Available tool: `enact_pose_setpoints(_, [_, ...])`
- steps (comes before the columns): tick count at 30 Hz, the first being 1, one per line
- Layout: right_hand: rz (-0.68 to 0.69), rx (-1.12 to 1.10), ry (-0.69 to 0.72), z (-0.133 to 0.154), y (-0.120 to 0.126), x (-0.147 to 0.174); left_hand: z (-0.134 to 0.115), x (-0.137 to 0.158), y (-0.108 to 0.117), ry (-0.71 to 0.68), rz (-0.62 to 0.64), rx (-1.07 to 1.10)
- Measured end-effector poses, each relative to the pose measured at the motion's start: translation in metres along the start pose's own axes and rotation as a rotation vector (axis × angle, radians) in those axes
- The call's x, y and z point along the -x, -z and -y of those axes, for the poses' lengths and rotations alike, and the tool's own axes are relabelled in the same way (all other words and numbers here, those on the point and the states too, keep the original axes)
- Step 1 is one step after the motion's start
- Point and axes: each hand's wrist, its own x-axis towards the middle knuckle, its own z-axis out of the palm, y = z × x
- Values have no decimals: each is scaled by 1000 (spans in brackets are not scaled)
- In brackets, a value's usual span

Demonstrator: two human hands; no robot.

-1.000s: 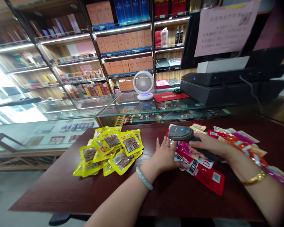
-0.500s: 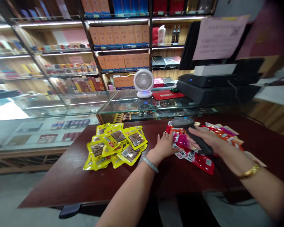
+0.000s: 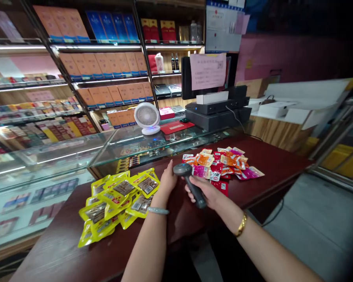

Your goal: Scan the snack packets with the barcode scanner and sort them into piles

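My right hand (image 3: 204, 190) is wrapped round the handle of a dark grey barcode scanner (image 3: 194, 188), its head pointing away from me. Between the yellow pile and the scanner, my left hand (image 3: 168, 178) is held edge-on with its fingers stretched forward, and I see nothing in it. To its left lies a heap of yellow snack packets (image 3: 114, 201) with clear windows. Beyond the scanner, red, orange and purple snack packets (image 3: 220, 164) are spread in a loose pile. Part of that pile is hidden by the scanner and my right hand.
All packets lie on a dark red-brown table (image 3: 188, 223). A glass display counter (image 3: 106, 156) adjoins its far side, bearing a white fan (image 3: 147, 117), a red mat (image 3: 176, 127) and a cash register with monitor (image 3: 217, 113). Stocked shelves (image 3: 102, 78) stand behind.
My view has turned to the right. My left hand has left the red packets and moved toward the yellow heap. The scanner, still in my right hand, has drawn back from above the red packets.
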Motion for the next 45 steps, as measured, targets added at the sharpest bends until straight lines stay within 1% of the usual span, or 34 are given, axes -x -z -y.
enact_pose_setpoints(2, [20,-5,1,-5,-3,5,1,2,4,34,0,8])
enact_pose_setpoints(5, [25,-38,30,-12,-6,9,-3,14,18,31,1,-72])
enact_pose_setpoints(7, [38,-67,13,-16,-8,10,-6,28,34,-8,7,-180])
enact_pose_setpoints(9, [43,-98,-15,-22,-9,10,-8,44,55,-4,-11,-343])
enact_pose_setpoints(11, [46,-132,-38,-29,-9,11,-8,61,80,86,-81,-554])
enact_pose_setpoints(13, [43,-154,-42,-37,-9,12,-7,75,103,220,-176,-767])
enact_pose_setpoints(14, [37,-156,-36,-40,-9,12,-6,80,112,282,-194,-855])
enact_pose_setpoints(16, [15,-149,-28,-47,-9,13,-3,87,122,372,-150,-968])
enact_pose_setpoints(18, [1,-129,-9,-51,-11,12,-1,89,124,406,-64,-1011])
enact_pose_setpoints(20, [23,-95,21,-53,-13,12,1,87,121,417,-30,-1023])
enact_pose_setpoints(22, [78,-50,32,-55,-15,12,3,83,116,432,-41,-1018])
enact_pose_setpoints(25, [137,-39,-13,-56,-14,13,6,75,111,471,-53,-980])
enact_pose_setpoints(29, [141,-115,-63,-55,-10,12,7,63,111,555,-62,-899])
enact_pose_setpoints(32, [127,-124,-99,-54,-8,12,6,55,113,643,-77,-843])
enact_pose_setpoints(34, [129,-127,-120,-54,-8,12,5,48,115,671,-89,-813])
enact_pose_setpoints(37, [145,-140,-126,-54,-9,12,5,39,118,673,-84,-796])
enact_pose_setpoints(42, [158,-146,-125,-54,-9,12,3,30,115,638,51,-814])
enact_pose_setpoints(43, [158,-148,-123,-54,-8,11,3,29,113,625,55,-824])
enact_pose_setpoints(45, [160,-151,-124,-55,-8,11,2,28,106,608,16,-847])
